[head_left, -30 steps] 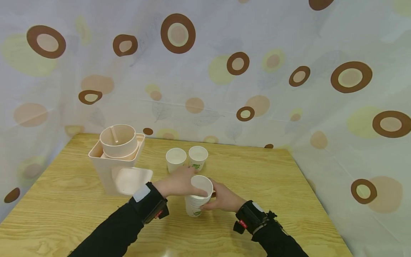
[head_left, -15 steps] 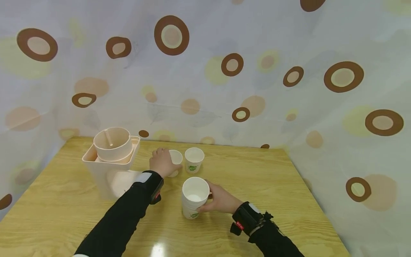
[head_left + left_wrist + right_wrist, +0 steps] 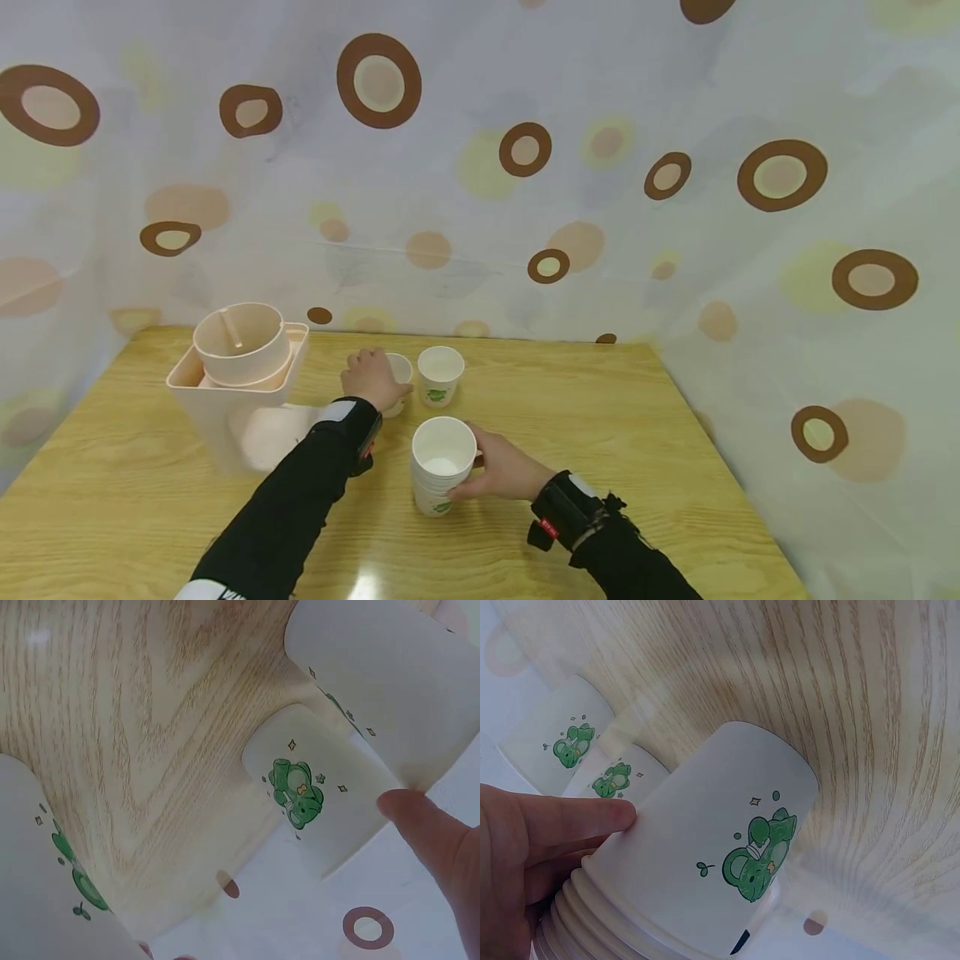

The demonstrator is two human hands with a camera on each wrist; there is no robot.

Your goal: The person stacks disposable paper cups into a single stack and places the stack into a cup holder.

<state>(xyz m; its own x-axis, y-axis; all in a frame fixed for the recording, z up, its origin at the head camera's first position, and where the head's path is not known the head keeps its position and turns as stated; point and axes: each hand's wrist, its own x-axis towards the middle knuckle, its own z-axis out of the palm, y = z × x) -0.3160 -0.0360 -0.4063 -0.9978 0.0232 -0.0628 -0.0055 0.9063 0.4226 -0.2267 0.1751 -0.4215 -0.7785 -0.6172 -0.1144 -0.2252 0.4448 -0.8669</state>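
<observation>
While right hand point(image 3: 501, 472) fingers grip the cup stack point(image 3: 440, 463), left hand point(image 3: 369, 380) fingers clasp a single cup point(image 3: 397, 377) near the table's far edge.

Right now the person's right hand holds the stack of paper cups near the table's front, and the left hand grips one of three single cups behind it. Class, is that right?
Not quite: behind the stack of paper cups held by the right hand stand two single cups, not three. The left hand grips the left cup; the other cup stands beside it. The head view shows this.

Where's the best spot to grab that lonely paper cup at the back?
Probably around the side wall of the free paper cup, just under its rim, coming from its right. It stands upright and open-topped, and the left hand with its own cup crowds the other side.
</observation>
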